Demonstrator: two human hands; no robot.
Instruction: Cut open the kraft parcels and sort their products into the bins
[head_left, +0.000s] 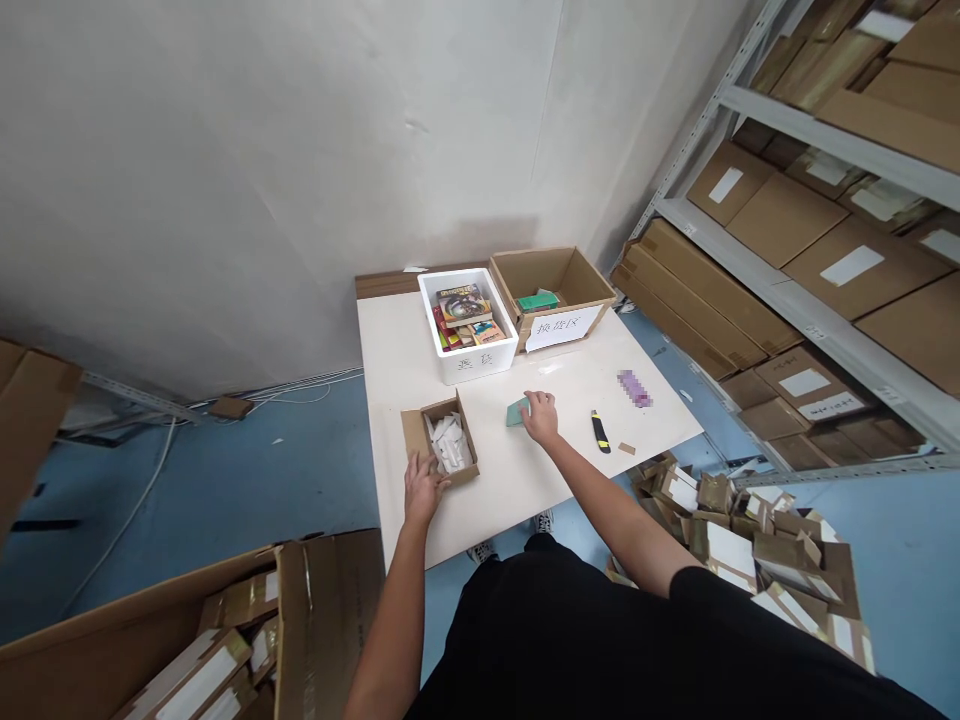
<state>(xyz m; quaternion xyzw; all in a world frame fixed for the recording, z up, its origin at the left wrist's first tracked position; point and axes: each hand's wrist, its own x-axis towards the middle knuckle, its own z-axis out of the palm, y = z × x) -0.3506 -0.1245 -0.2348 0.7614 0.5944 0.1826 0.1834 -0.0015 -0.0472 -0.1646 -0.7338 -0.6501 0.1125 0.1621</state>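
On the white tabletop stands a small open cardboard box [471, 455] with crumpled white paper [449, 442] inside and a flap folded out to the left. My left hand [425, 488] grips its near left corner, fingers bent over the edge. To the right of that box, my right hand [541, 416] has its fingers closed on a small flat pale-green box [515, 412] at the table surface. The hand covers the green box's right side. A black and yellow utility knife [600, 432] lies farther right, apart from both hands.
Behind are a white foam bin [480, 364] of books and a labelled carton [564, 328] containing a green box. A blurred purple item [634, 388] and a cardboard scrap [627, 449] lie right. Cartons fill the shelves [787, 290]; a large box [330, 600] and discarded boxes [750, 550] flank the table.
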